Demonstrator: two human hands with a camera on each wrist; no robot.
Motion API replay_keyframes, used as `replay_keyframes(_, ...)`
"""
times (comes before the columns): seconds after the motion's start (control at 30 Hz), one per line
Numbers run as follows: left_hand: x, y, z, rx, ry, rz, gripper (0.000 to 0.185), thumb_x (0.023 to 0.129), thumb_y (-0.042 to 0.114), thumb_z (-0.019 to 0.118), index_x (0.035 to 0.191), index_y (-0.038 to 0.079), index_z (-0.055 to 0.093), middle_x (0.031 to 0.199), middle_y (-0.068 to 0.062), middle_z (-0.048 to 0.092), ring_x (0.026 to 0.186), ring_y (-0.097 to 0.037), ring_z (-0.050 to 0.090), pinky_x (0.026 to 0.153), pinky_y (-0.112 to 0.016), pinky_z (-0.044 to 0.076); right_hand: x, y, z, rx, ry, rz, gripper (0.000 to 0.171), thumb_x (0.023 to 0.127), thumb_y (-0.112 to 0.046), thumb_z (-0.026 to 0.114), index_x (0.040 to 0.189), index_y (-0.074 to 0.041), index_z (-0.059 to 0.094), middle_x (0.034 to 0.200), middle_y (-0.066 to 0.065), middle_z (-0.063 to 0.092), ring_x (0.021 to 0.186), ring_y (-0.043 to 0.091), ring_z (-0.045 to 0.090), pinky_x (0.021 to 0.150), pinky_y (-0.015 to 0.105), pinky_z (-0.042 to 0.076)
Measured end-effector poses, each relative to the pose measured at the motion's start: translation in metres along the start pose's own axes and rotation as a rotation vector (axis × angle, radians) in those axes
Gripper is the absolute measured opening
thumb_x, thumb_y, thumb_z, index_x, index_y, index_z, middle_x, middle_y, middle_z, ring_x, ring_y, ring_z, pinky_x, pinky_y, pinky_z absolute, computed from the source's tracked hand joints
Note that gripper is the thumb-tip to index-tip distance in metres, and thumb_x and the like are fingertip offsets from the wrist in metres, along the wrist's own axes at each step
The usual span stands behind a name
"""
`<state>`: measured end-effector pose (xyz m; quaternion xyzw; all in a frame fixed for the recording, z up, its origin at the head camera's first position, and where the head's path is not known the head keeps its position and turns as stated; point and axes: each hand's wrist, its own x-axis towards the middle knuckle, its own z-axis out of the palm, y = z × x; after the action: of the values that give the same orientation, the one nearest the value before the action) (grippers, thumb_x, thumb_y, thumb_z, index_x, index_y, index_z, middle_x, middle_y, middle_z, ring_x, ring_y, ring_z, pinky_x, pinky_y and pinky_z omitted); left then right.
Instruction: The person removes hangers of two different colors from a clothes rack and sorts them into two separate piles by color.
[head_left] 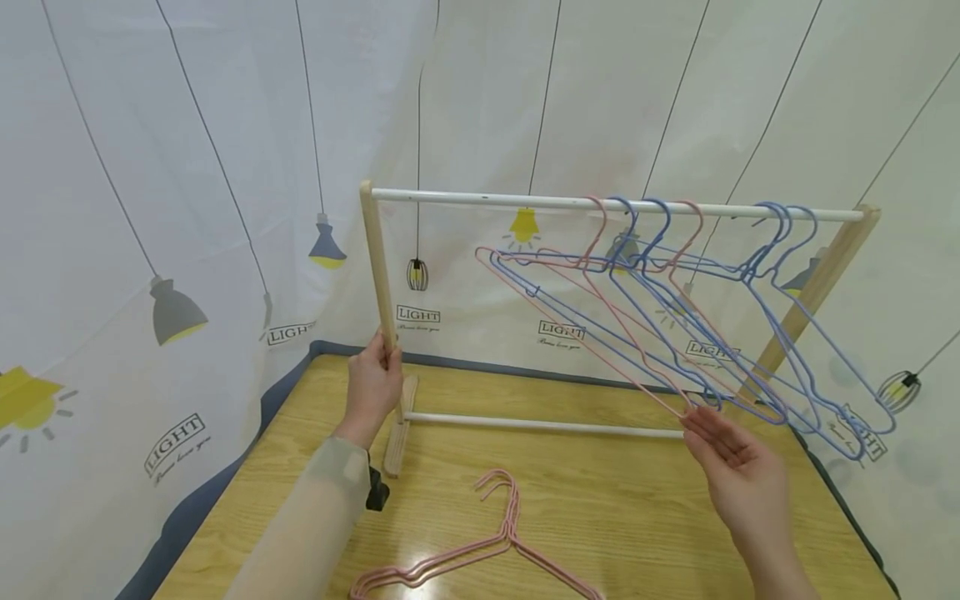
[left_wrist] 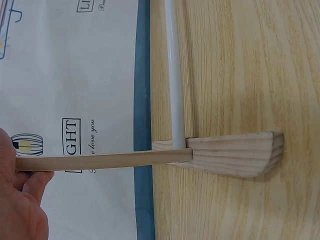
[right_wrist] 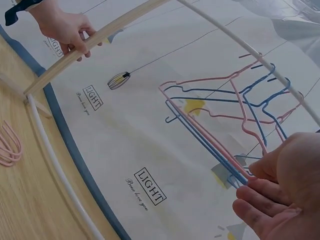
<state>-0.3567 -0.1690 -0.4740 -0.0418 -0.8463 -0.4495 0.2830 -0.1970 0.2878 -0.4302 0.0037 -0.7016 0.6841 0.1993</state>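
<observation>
My left hand (head_left: 372, 379) grips the left wooden post (head_left: 381, 287) of a clothes rack, low down near its foot. On the right, my right hand (head_left: 742, 479) pinches the lower right corner of a pink hanger (right_wrist: 205, 78) between thumb and fingers. That hanger is hooked over the rack's white top rail (head_left: 480, 198). Beside it hang several blue hangers (head_left: 802, 229) and another pink hanger (head_left: 697, 221), some overlapping. The left wrist view shows the post standing in its wooden foot (left_wrist: 230, 155).
Several pink hangers (head_left: 510, 529) lie stacked on the wooden table (head_left: 637, 517) in front of the rack. A white lower bar (head_left: 540, 425) joins the rack's feet. The right wooden post (head_left: 832, 287) stands behind the blue hangers. A lamp-printed curtain (head_left: 247, 125) hangs behind.
</observation>
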Motion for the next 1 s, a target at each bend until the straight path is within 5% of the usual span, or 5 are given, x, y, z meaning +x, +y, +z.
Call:
replay_keyframes(0.6, 0.0, 0.002, 0.0, 0.004, -0.004, -0.016, 0.016, 0.106, 0.003, 0.063, 0.121, 0.002, 0.067, 0.095, -0.019, 0.076, 0.068, -0.026, 0.066, 0.058, -0.04, 0.054, 0.023, -0.008, 0.047, -0.154, 0.009, -0.257, 0.032, 0.107, 0.011, 0.049, 0.135, 0.01, 0.065, 0.122, 0.019, 0.074, 0.103, 0.009, 0.074, 0.09, 0.026, 0.056)
replay_keyframes(1.0, 0.0, 0.003, -0.001, -0.001, -0.017, -0.027, 0.02, 0.107, 0.005, 0.062, 0.126, 0.002, 0.066, 0.1, -0.02, 0.076, 0.072, -0.027, 0.069, 0.061, -0.041, 0.056, 0.027, -0.012, 0.049, -0.112, 0.15, -0.35, 0.028, 0.106, 0.011, 0.049, 0.125, 0.013, 0.069, 0.103, 0.005, 0.079, 0.091, 0.008, 0.076, 0.087, 0.022, 0.056)
